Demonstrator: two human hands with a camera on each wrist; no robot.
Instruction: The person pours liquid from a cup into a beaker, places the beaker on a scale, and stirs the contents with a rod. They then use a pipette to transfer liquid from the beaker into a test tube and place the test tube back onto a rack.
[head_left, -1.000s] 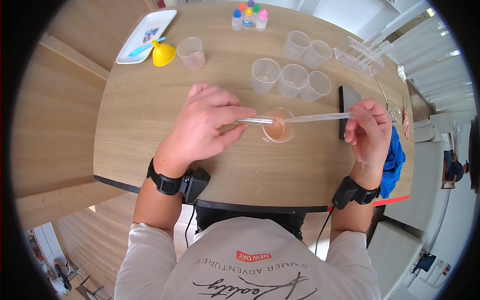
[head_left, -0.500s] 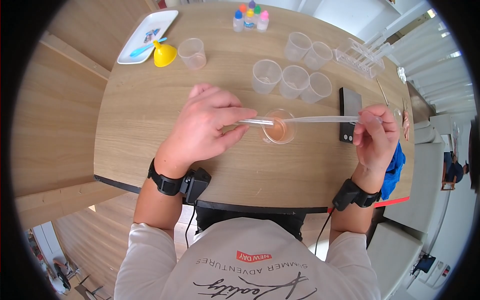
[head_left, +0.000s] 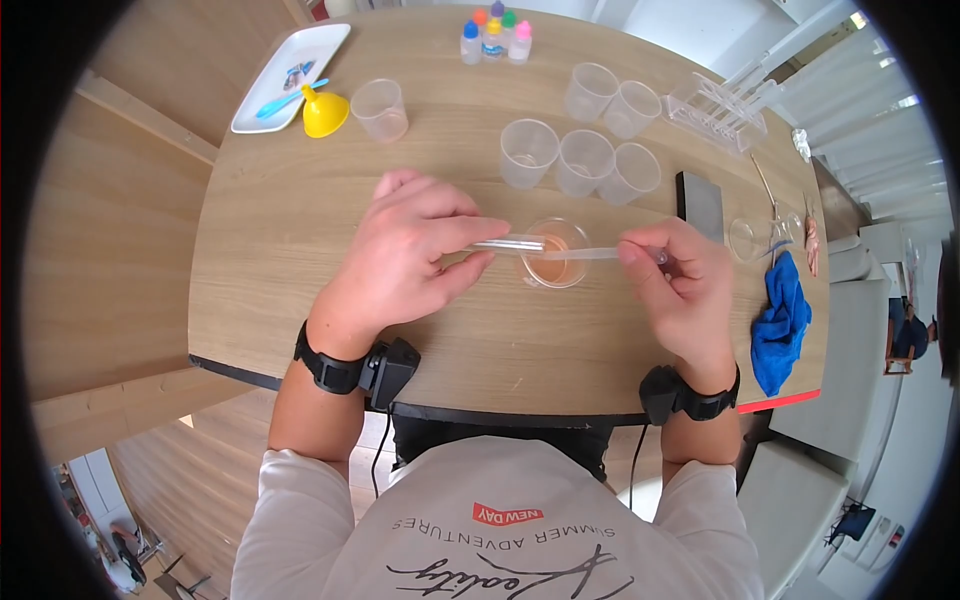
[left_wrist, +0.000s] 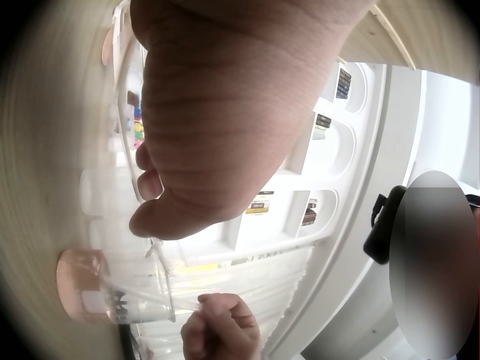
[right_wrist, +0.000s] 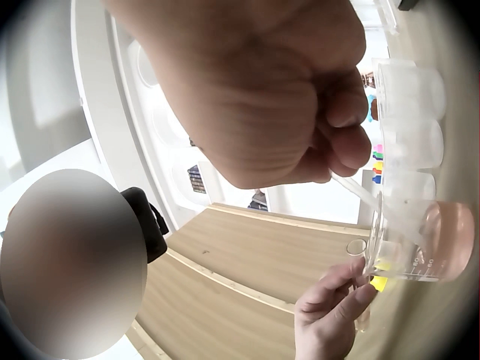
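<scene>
1. The left hand lies low over the counter. Its grip is closed on a clear test tube, pinched between thumb and forefinger. The tube lies almost level, and its open mouth reaches over the rim of a small cup.
2. The right hand has its fingers curled, and its grip is closed on a thin clear pipette. The pipette runs leftward from the fingers, and its tip is at the mouth of the test tube, above the cup.
3. The cup with orange liquid stands on the counter between both hands, just beside the fingertips of each. In the right wrist view the liquid fills only the bottom part.
4. A blue cloth lies at the right edge of the counter, near the right hand. A dark flat device lies just behind that hand.
5. Further back, three empty clear cups stand close together, and two more stand behind them.
6. At the far left there is a yellow funnel, a single cup beside it, and a white tray.
7. At the far edge stand small dropper bottles with coloured caps, and to the right a clear tube rack.
</scene>
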